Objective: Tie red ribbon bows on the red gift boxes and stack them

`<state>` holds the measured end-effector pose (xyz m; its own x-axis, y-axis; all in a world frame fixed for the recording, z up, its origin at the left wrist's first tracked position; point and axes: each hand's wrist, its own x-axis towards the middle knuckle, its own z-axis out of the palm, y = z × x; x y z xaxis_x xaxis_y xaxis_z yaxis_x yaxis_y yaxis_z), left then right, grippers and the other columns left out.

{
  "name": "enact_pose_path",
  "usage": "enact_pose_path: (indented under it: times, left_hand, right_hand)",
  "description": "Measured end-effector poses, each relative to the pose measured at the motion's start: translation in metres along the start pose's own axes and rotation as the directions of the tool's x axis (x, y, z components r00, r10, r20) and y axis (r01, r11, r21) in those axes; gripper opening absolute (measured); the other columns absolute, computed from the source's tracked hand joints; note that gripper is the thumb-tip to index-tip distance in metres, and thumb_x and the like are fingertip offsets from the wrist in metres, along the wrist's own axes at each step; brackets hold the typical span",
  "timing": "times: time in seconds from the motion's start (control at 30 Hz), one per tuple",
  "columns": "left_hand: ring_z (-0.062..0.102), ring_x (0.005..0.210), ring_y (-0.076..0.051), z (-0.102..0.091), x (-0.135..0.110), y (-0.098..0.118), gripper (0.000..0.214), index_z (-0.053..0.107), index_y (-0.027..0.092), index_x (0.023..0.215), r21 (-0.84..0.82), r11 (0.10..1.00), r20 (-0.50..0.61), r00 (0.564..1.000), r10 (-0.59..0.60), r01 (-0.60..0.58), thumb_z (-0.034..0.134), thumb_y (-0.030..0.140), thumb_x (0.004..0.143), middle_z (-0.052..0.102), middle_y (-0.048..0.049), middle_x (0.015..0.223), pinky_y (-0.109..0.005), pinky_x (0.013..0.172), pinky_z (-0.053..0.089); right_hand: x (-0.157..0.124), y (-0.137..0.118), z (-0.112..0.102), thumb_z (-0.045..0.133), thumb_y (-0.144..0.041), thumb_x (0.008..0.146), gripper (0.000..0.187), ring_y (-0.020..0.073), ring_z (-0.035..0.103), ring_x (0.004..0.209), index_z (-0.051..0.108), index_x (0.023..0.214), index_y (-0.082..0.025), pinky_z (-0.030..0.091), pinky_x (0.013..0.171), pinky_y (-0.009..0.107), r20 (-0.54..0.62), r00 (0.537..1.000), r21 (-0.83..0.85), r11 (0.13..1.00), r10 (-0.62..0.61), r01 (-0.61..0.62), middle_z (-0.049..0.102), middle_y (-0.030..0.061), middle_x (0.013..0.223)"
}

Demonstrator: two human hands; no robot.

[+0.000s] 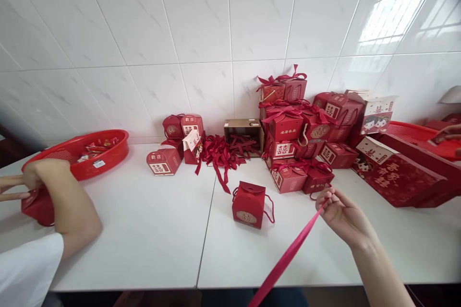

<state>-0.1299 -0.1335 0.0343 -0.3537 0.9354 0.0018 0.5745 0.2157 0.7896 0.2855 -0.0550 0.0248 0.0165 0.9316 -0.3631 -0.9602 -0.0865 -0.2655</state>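
My right hand (340, 213) pinches one end of a pinkish-red ribbon (288, 256) between thumb and fingers. The ribbon runs taut down and left, leaving the picture at the bottom edge. My left hand is out of view, so what holds the other end is hidden. Left of my right hand, a red gift box (248, 205) with cord handles stands upright on the white table (151, 240), no ribbon on it. Just behind my fingers are stacked red gift boxes (286, 129), many tied with ribbon bows.
Loose ribbons (218, 153) lie before an open carton (245, 127). More boxes (163, 160) stand left of them. A co-worker's hand (34, 177) is on a box beside a red basket (108, 160). At right are a large red box (410, 172) and another person's hand (448, 134).
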Motion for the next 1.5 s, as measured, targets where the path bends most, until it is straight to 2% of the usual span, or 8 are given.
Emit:
enact_pose_path:
  times: [0.23,0.43,0.63,0.77,0.9,0.97,1.27,1.5]
  left_hand:
    - [0.069,0.088,-0.032,0.019,0.023,0.001,0.053,0.072,0.026,0.076,0.018,0.998,0.151,0.987,0.058,-0.061,0.033,0.062,0.077,0.058,0.0043,0.066,-0.039,0.059,0.047]
    - [0.069,0.081,-0.023,0.054,0.001,-0.008,0.036,0.074,0.027,0.089,-0.061,0.991,0.392,0.91,0.132,-0.118,0.059,0.054,0.071,0.07,-0.001,0.082,-0.033,0.068,0.054]
    - [0.063,0.085,-0.018,0.086,0.041,0.024,0.04,0.061,0.022,0.116,-0.224,0.958,0.423,0.868,0.261,-0.179,0.05,0.046,0.086,0.067,-0.0058,0.096,-0.029,0.078,0.052]
    - [0.061,0.08,-0.017,0.116,0.06,0.047,0.035,0.059,0.02,0.114,-0.258,0.904,0.302,0.86,0.412,-0.342,0.05,0.042,0.087,0.064,-0.0054,0.096,-0.027,0.07,0.051]
    - [0.061,0.081,-0.016,0.132,0.064,0.053,0.027,0.062,0.02,0.104,-0.269,0.88,0.267,0.848,0.458,-0.391,0.054,0.038,0.085,0.063,-0.0052,0.1,-0.029,0.072,0.05]
    - [0.061,0.081,-0.017,0.133,0.064,0.053,0.021,0.062,0.019,0.093,-0.268,0.875,0.253,0.847,0.467,-0.402,0.053,0.036,0.085,0.064,-0.0048,0.096,-0.029,0.074,0.049]
    - [0.053,0.08,-0.021,0.136,0.025,0.063,0.019,0.057,0.02,0.069,-0.046,0.779,0.175,0.763,0.623,-0.626,0.054,0.031,0.085,0.057,-0.0043,0.076,-0.032,0.073,0.047]
    - [0.041,0.115,-0.032,0.125,-0.016,0.077,0.007,0.063,0.022,0.079,0.124,0.595,0.224,0.606,0.763,-0.794,0.056,0.02,0.08,0.05,-0.0103,0.117,-0.047,0.092,0.042]
  right_hand:
    - [-0.001,-0.016,0.001,0.054,-0.003,0.075,0.022,0.0077,0.06,0.061,0.054,0.09,-0.019,0.056,0.055,0.019,-0.059,0.992,0.064,0.992,-0.108,0.112,0.06,-0.0031,0.073]
    - [-0.012,-0.015,0.009,0.048,-0.003,0.076,0.021,0.006,0.054,0.053,0.052,0.089,-0.019,0.052,0.048,0.016,-0.021,0.989,0.126,0.981,-0.148,0.15,0.055,-0.0031,0.069]
    - [-0.045,-0.017,0.021,0.057,-0.013,0.079,0.009,0.0033,0.038,0.04,0.051,0.079,-0.02,0.038,0.032,0.014,0.116,0.959,-0.054,0.962,-0.26,0.267,0.043,-0.0059,0.061]
    - [-0.069,-0.033,0.029,0.062,-0.017,0.078,0.01,0.006,0.024,0.037,0.057,0.073,-0.025,0.028,0.025,0.021,0.159,0.83,-0.242,0.794,-0.534,0.557,0.031,-0.0049,0.057]
    - [-0.082,-0.042,0.034,0.067,-0.023,0.072,0.013,0.0082,0.021,0.04,0.06,0.065,-0.031,0.014,0.028,0.027,0.184,0.531,-0.412,0.425,-0.827,0.806,0.031,-0.0019,0.059]
    - [-0.08,-0.039,0.034,0.07,-0.022,0.069,0.012,0.0091,0.027,0.042,0.063,0.069,-0.032,0.018,0.03,0.027,0.24,0.476,-0.464,0.331,-0.846,0.822,0.037,-0.0008,0.06]
    - [-0.031,0.032,0.008,0.076,-0.035,0.072,0.034,0.01,0.048,0.056,0.052,0.092,-0.023,0.036,0.053,0.021,0.348,0.861,-0.73,0.468,-0.372,0.498,0.056,-0.0045,0.06]
    - [-0.018,0.089,0.008,0.066,-0.041,0.08,0.033,0.0124,0.048,0.059,0.042,0.093,-0.023,0.036,0.062,0.026,0.398,0.916,-0.814,0.479,0.048,0.329,0.052,-0.0078,0.058]
